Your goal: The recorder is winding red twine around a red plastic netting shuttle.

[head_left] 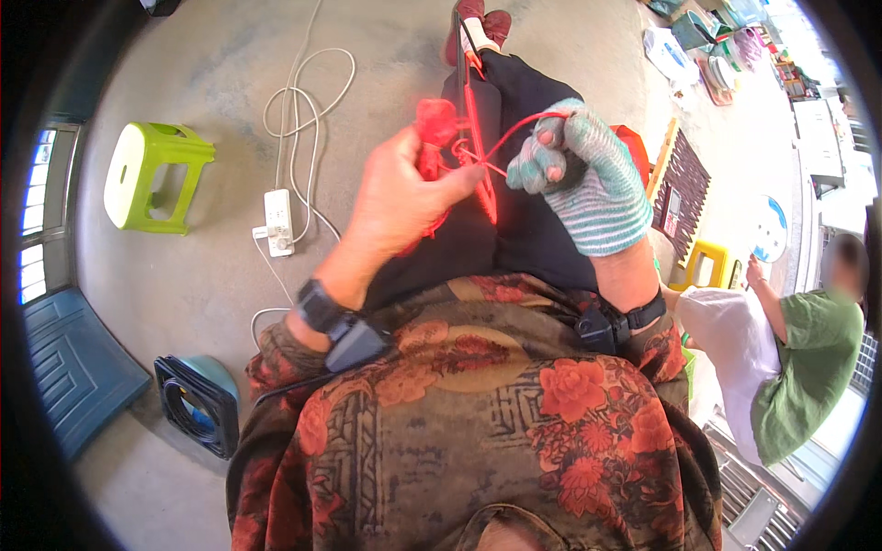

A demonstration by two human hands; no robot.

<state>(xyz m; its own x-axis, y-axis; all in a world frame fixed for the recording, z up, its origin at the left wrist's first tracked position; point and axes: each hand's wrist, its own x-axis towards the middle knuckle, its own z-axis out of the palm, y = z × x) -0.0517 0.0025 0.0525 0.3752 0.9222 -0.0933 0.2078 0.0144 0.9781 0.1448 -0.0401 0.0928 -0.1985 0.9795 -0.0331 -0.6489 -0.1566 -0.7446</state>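
Observation:
Over my lap, my left hand (pixel 401 191) is bare and pinches red cord between thumb and fingers. A bunched red bundle (pixel 435 121) sits just above its fingers. My right hand (pixel 593 179) wears a fingerless glove with teal and white stripes. Its fingers are curled on the same red cord (pixel 519 124), which arcs out in a loop between the hands. Small twists of cord meet near my left thumb. Behind them, a long taut red strand (pixel 472 101) runs along a dark narrow frame (pixel 462 50) between my legs.
On the left are a green-and-white stool (pixel 161 179), a white power strip (pixel 278 222) with coiled cable, and a black-rimmed bin-like object (pixel 197 404). At right, a person (pixel 799 376) in green sits near a yellow stool (pixel 706 264) and a yellow-edged rack (pixel 682 188).

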